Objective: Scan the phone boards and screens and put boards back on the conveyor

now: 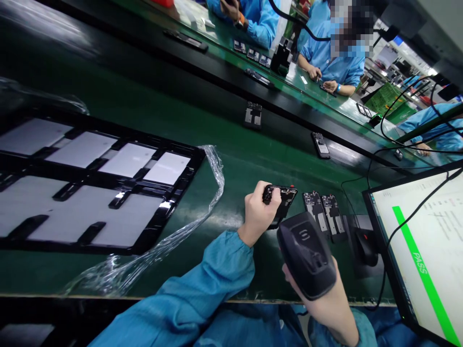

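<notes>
My left hand (257,212) is closed around a black phone assembly (283,201), holding it just above the green work surface. My right hand (325,303) grips a black handheld barcode scanner (306,253), whose head points toward that assembly. Two more phone assemblies (325,214) lie side by side on the surface just right of the held one.
A black tray (152,231) with white panels sits at left, clear plastic wrap (202,212) trailing off it. A monitor (419,260) showing a green PASS bar stands at right beside a black mouse (365,246). Other assemblies (253,115) ride the belt. Co-workers in blue sit across.
</notes>
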The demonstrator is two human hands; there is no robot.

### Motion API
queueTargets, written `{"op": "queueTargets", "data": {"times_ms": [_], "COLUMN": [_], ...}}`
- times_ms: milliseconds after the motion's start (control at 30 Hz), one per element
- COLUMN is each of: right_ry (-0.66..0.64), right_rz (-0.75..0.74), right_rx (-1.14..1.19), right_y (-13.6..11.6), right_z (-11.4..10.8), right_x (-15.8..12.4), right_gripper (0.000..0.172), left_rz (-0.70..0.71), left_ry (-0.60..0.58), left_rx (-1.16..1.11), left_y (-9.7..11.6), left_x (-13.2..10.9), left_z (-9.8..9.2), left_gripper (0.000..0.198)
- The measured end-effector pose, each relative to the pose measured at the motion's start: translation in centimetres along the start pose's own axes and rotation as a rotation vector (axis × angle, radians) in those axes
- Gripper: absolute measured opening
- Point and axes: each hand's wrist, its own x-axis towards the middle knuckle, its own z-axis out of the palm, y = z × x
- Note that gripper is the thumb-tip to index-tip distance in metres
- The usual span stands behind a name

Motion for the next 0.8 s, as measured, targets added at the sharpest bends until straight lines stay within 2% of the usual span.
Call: {"op": "queueTargets", "data": {"times_ms": [100, 233, 400, 500, 567, 600, 667, 733, 800], "right_ry": [-0.112, -0.136, -0.141, -0.118, -0.047, 0.005, 0.102, 0.11, 0.038], "right_rz": [-0.056, -0.041, -0.079, -0.059, -0.027, 0.003, 0.088, 0.167, 0.199], "right_rx": [-0.015, -0.002, 0.021, 0.0, -0.008, -0.01, 0.015, 0.103, 0.224], "right_y": [-1.4, -1.8, -1.8, -1.6, -0.9, -0.2, 1.5, 3.6, 5.6], "right_z": [1.2, 2.8, 3.6, 3.6, 3.4, 3.3, 3.1, 2.8, 2.4], "right_x": [0.9, 1.4, 1.1, 0.7, 1.0, 1.4, 2.6, 3.8, 4.4], "right_gripper": [0.042, 0.06, 0.056, 0.048, 0.038, 0.034, 0.031, 0.037, 0.045], "left_rz": [-0.057, -0.087, -0.061, -0.067, -0.097, -0.115, -0.135, -0.12, -0.098], "left_ry": [0.005, 0.022, 0.049, 0.04, -0.039, -0.123, -0.357, -0.535, -0.557], "left_rx": [0.065, 0.16, 0.177, 0.188, 0.116, 0.045, -0.108, -0.174, -0.129], "left_y": [0.0, -0.4, -0.6, -0.5, -0.6, -0.9, -1.8, -3.1, -4.2], "left_x": [0.0, 0.0, 0.0, 0.4, 1.0, 1.2, 1.7, 1.8, 1.5], "left_z": [0.1, 0.1, 0.1, -0.2, -0.8, -1.3, -2.3, -2.8, -2.6], "left_gripper": [0.023, 0.024, 0.023, 0.024, 0.03, 0.04, 0.074, 0.103, 0.104]}}
